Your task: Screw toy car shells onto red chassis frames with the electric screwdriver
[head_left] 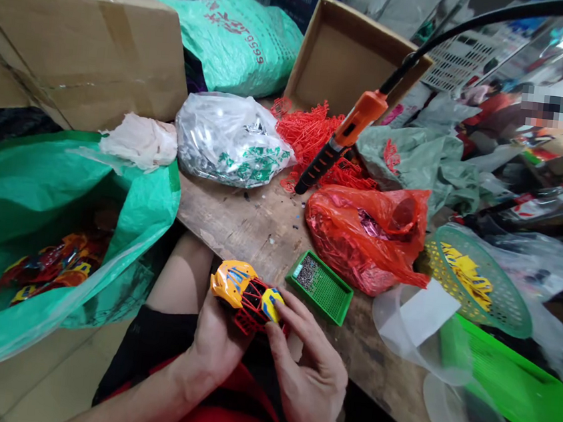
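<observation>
A toy car body (247,295) with an orange front, red frame and yellow-blue panel lies between my two hands over my lap. My left hand (220,345) is closed under and around its orange end. With thumb and fingers, my right hand (308,365) grips the end with the yellow panel (272,304). Just beyond my right hand is a small green tray (324,288) with tiny screws at its left end. An orange-and-black electric screwdriver (344,140) hangs from a black cable above the table, its tip pointing down.
At left, an open green sack (148,214) holds several similar toy parts. Bags of silver (228,141) and red parts (364,236) rest on the wooden table (240,217), near red plastic frames (310,130). A green basket of yellow pieces (504,298) stands right. People work in the background.
</observation>
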The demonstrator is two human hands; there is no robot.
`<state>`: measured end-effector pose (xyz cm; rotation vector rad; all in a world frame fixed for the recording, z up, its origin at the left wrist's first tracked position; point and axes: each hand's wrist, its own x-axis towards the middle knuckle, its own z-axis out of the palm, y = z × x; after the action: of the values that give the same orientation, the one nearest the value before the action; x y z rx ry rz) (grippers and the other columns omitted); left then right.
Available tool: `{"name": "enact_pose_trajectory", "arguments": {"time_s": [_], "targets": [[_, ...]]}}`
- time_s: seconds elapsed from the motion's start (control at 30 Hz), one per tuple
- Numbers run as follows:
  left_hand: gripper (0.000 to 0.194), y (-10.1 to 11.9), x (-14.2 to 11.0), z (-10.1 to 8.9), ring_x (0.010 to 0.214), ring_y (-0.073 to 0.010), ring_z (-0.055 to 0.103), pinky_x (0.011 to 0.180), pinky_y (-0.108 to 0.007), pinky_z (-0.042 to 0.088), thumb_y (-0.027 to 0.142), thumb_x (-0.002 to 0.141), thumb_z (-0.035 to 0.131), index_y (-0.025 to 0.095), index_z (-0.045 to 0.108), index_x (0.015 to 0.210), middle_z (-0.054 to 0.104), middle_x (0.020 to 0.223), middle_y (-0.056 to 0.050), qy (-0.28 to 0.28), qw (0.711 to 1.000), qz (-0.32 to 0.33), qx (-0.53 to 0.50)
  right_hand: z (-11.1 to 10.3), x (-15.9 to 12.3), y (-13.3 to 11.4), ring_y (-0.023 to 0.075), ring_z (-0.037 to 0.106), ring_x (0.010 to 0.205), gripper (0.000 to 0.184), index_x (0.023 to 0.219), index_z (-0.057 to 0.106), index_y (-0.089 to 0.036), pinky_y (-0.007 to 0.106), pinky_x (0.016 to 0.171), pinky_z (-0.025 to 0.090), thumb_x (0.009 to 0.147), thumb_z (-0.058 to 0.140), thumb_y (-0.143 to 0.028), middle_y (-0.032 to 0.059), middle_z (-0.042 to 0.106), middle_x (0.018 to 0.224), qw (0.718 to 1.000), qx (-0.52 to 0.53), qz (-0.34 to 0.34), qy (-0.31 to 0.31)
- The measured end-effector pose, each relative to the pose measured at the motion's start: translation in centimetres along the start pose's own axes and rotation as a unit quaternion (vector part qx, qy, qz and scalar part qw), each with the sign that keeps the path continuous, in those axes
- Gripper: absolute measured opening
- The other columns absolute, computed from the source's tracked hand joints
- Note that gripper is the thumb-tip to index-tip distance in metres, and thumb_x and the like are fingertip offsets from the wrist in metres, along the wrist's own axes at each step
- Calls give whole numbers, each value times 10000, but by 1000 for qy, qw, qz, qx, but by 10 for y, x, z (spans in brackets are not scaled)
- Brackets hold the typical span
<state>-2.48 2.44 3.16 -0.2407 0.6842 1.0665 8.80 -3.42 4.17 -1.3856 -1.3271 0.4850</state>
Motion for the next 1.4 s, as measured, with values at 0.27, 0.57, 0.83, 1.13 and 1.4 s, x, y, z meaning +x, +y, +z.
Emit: {"name": "enact_pose_trajectory", "arguments": {"time_s": [0.27, 0.57, 0.83, 1.13, 1.4], "targets": [[519, 3, -2, 3, 714, -227, 765, 708, -332, 635, 333, 1064, 297, 131, 753, 921, 806, 783, -109, 28, 1000, 1, 2, -3, 1, 0, 225, 714, 1184, 357, 1207, 765, -319, 400, 1053, 587, 892, 751, -151, 63, 741, 1290, 1000, -21, 2, 11], [434, 4, 3, -2, 720, -205, 754, 684, -307, 629, 297, 1043, 350, 139, 739, 935, 801, 827, -97, 35, 999, -1, -25, 4, 0, 3, 245, 730, 1139, 367, 1214, 769, -301, 431, 1019, 607, 891, 735, -130, 79, 749, 1269, 995, -69, -48, -52], [412, 4, 4, -10, 762, -216, 748, 725, -323, 628, 340, 1039, 387, 140, 746, 999, 797, 855, -96, 18, 999, -16, -21, 0, 2, -1, 246, 761, 1078, 310, 1145, 796, -277, 395, 958, 641, 888, 726, -120, 92, 770, 1222, 992, -84, -73, -57], [431, 4, 4, -8, 729, -201, 749, 675, -289, 621, 312, 1046, 356, 141, 740, 950, 788, 822, -90, 38, 999, -33, 3, -4, 7, -5, 234, 774, 1052, 274, 1102, 808, -244, 339, 943, 642, 871, 736, -114, 104, 774, 1212, 990, -92, -80, -76], [458, 5, 7, -14, 682, -202, 723, 652, -311, 613, 368, 1048, 376, 138, 735, 880, 770, 779, -91, 31, 998, -61, 14, -10, 19, -7, 197, 782, 939, 192, 967, 837, -267, 281, 821, 650, 897, 701, -152, 77, 795, 1075, 991, -39, -5, -124]]}}
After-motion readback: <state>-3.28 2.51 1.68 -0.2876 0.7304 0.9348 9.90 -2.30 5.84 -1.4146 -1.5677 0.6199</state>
